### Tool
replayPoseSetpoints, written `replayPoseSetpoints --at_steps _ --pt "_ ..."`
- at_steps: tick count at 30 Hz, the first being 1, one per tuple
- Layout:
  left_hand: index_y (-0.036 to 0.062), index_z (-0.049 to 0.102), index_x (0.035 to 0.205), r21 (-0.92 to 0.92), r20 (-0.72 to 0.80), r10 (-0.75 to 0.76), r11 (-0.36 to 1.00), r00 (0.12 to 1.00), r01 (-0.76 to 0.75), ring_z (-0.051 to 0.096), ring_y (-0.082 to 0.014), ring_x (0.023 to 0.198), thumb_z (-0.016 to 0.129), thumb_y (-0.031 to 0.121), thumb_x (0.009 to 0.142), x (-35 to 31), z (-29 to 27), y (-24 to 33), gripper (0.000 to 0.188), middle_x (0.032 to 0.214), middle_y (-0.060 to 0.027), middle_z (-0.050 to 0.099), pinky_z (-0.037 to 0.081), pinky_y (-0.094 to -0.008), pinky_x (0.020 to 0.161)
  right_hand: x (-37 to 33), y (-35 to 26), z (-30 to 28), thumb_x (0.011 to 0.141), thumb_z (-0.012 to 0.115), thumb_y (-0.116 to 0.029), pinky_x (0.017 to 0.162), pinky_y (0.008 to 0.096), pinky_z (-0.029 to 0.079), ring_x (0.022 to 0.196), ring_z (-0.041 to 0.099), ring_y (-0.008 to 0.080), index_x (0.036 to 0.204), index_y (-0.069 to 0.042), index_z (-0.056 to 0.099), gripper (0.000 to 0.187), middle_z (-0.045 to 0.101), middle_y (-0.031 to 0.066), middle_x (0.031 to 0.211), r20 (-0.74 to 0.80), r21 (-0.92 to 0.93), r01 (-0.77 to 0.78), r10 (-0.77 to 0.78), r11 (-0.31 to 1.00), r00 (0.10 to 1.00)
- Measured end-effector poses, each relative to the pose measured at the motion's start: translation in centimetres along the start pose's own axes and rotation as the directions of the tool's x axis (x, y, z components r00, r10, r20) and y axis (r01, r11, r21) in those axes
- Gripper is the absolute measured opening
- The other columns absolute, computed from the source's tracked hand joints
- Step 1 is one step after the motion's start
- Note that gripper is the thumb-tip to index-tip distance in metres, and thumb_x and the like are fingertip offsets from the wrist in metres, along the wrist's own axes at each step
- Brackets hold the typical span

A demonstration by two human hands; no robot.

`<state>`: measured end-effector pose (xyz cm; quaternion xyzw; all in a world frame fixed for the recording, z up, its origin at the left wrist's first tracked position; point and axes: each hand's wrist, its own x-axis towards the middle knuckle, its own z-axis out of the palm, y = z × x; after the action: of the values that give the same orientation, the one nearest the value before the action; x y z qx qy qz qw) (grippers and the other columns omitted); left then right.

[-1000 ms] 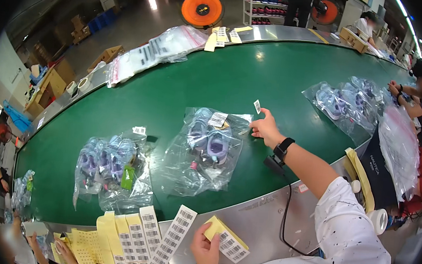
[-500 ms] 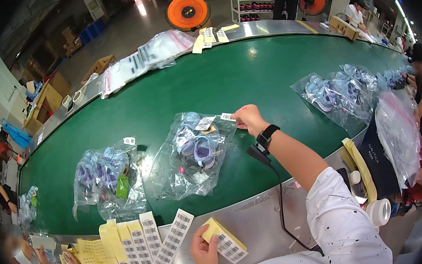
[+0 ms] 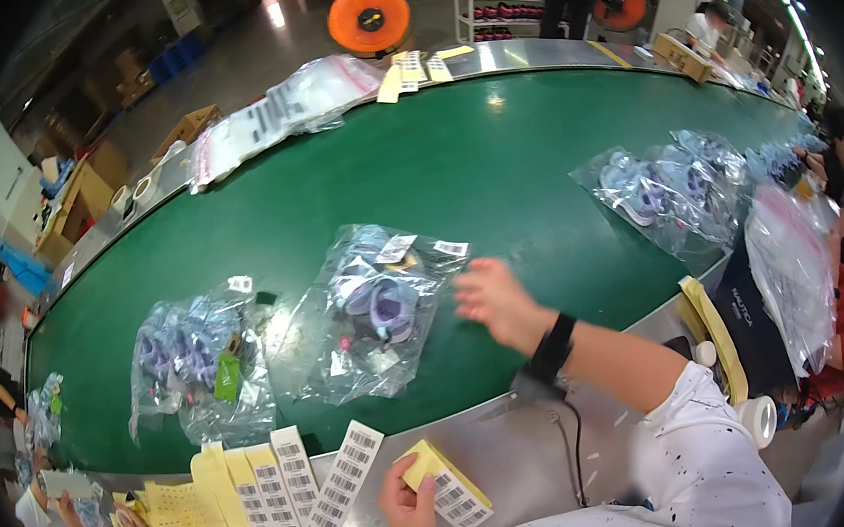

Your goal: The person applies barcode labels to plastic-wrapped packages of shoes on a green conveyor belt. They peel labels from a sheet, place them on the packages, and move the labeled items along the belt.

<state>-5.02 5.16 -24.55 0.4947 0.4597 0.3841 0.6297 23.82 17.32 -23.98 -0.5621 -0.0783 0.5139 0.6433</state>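
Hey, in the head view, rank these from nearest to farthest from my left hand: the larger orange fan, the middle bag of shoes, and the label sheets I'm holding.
From your left hand:
1. Label sheets: in its grip.
2. Middle bag of shoes: ahead, on the green surface.
3. Larger orange fan: beyond that surface's far edge.

Dark edges, blurred right hand, glare on belt

Left hand holding label sheets; right hand near bagged shoes.
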Motion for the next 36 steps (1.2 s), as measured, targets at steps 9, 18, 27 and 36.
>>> replayPoseSetpoints --at_steps 9,18,27,36 --pt "0.0000 0.050 0.122 0.189 0.070 -0.077 0.980 0.995 0.062 0.057 -0.0197 0.093 0.055 0.006 0.092 0.1 0.3 3.6 0.032 0.114 -0.0117 0.057 0.047 -0.0284 0.080 6.8 -0.1 12.6 0.078 0.069 -0.014 0.084 0.0348 0.047 0.096 0.058 0.0209 0.127 0.000 0.045 0.056 0.056 0.0135 0.115 0.382 -0.061 0.222 -0.182 0.973 0.906" --pt "-0.0006 0.050 0.123 0.125 0.007 -0.143 0.982 0.990 0.141 0.057 -0.0187 0.097 0.055 0.002 0.091 -0.2 -0.5 4.9 0.033 0.117 -0.0128 0.055 0.047 -0.0278 0.083 7.8 -16.1 -14.6 0.072 0.061 -0.019 0.082 0.0502 0.050 0.098 0.058 0.0430 0.089 -0.003 0.068 0.025 0.060 0.0251 0.104 0.085 -0.983 -0.060 -0.718 -0.174 0.691" --pt "-0.0012 0.052 0.122 0.112 0.100 -0.071 0.992 0.992 0.060 0.060 -0.0148 0.088 0.057 0.007 0.092 0.0 -1.0 3.3 0.032 0.106 -0.0106 0.061 0.049 -0.0252 0.075 5.1 -13.7 -22.4 0.073 0.060 -0.012 0.071 0.0448 0.047 0.092 0.061 0.0327 0.089 -0.008 0.065 0.017 0.065 0.0143 0.090 0.161 -0.845 -0.261 -0.689 -0.466 0.707" --pt "0.0001 0.054 0.122 -0.185 -0.150 -0.056 0.982 0.987 0.028 0.059 -0.0155 0.088 0.055 0.006 0.092 0.4 -1.3 5.0 0.030 0.105 -0.0104 0.061 0.048 -0.0272 0.075 -8.6 -3.8 2.6 0.079 0.061 -0.020 0.062 0.0377 0.050 0.067 0.063 0.0319 0.102 0.001 0.060 0.030 0.065 0.0196 0.081 0.759 -0.370 0.867 -0.430 0.333 0.489"
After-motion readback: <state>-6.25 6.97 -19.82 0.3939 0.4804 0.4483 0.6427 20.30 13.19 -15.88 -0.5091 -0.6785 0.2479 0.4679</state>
